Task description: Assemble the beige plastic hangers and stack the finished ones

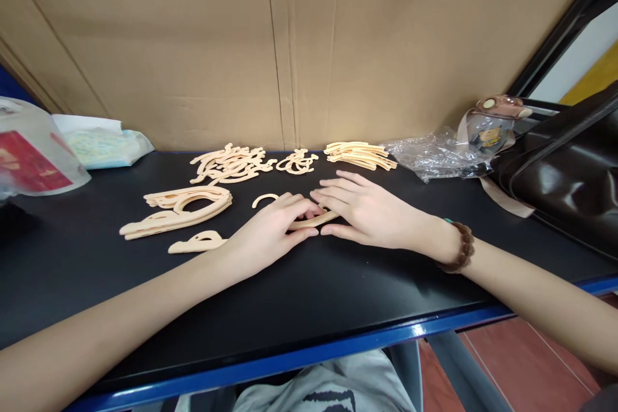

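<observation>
My left hand (275,225) is closed, thumb and fingers pinching a beige plastic hanger bar (309,222) low over the black table. My right hand (367,209) lies over the bar's right end, its fingers stretched out and the thumb apart. Whether it touches the bar is hard to see. Just beyond my left hand a curved hanger hook (264,198) shows. A flat hanger arm (197,242) sticks out on the left side of my left wrist, partly covered. Whether these pieces are joined is hidden by my hands.
Stacked hangers (183,209) lie at left. Along the back are piles of hanger arms (232,164), hooks (297,161) and thin bars (360,154). Clear plastic wrap (434,154), a clear bottle (490,132) and a dark bag (564,167) stand right; a white bag (38,148) and tissue pack (103,145) left.
</observation>
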`<action>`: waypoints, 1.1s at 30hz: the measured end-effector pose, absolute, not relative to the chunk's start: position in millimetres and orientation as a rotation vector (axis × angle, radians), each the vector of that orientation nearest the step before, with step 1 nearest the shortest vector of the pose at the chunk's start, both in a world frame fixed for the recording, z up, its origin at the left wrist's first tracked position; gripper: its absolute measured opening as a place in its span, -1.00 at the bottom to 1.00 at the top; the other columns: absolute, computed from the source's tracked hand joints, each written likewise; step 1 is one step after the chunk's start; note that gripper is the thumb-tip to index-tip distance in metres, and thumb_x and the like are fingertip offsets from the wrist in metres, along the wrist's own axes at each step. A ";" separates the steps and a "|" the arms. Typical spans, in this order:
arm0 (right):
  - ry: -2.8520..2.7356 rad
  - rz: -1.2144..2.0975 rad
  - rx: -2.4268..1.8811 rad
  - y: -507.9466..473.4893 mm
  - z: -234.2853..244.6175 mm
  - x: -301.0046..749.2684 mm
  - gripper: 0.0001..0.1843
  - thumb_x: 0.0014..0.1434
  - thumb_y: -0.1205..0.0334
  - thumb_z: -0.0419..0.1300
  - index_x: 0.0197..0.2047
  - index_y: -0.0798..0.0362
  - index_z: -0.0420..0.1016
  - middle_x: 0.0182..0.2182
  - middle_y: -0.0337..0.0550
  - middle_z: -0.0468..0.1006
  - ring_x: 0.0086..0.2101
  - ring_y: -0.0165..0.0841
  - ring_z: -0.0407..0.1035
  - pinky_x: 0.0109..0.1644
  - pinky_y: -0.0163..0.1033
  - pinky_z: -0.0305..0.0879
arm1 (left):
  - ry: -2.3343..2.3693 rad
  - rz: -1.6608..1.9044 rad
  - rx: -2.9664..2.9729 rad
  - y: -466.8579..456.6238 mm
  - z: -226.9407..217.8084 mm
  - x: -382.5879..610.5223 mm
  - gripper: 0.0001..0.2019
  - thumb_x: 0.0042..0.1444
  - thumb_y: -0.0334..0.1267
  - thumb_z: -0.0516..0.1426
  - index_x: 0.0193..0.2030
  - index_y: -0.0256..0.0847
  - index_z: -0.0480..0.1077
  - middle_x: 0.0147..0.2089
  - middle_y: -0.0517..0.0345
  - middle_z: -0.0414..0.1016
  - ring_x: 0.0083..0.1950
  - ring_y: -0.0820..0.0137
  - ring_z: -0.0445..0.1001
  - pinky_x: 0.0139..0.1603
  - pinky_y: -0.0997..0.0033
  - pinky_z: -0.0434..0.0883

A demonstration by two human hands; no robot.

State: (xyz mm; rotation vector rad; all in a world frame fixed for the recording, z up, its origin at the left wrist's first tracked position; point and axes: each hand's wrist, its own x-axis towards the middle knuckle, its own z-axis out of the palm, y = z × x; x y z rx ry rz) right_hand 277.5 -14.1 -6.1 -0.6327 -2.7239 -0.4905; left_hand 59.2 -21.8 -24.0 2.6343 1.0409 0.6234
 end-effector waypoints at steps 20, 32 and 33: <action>-2.564 -0.726 -1.412 3.6 -1.5 296.9 -0.76 0.30 0.37 -0.04 -0.17 0.20 0.45 -0.37 0.07 0.53 -0.35 -0.20 0.40 -0.25 -0.15 0.15 | 1.156 0.595 2.587 -20.9 -8.4 49.3 -0.60 0.11 0.03 0.17 0.04 -0.05 0.29 0.07 0.12 0.34 0.10 0.22 0.28 0.09 0.14 0.36; -2.780 -0.128 -0.748 -15.4 -3.3 279.1 -0.40 0.26 -0.10 0.08 0.20 0.15 0.23 -0.04 0.06 0.49 -0.07 -0.14 0.38 0.06 -0.02 0.26 | 1.126 0.557 2.661 -7.7 -20.5 40.0 -0.35 0.05 0.22 0.15 0.18 -0.09 0.19 0.21 0.02 0.23 0.26 0.15 0.15 0.24 0.10 0.21; -2.783 -0.132 -0.746 -15.2 -3.8 279.1 -0.41 0.26 -0.07 0.09 0.21 0.14 0.22 -0.03 0.06 0.48 -0.06 -0.13 0.37 0.07 -0.01 0.25 | 1.126 0.547 2.663 -7.8 -20.6 40.2 -0.34 0.05 0.22 0.14 0.19 -0.09 0.18 0.22 0.01 0.23 0.27 0.15 0.14 0.26 0.10 0.20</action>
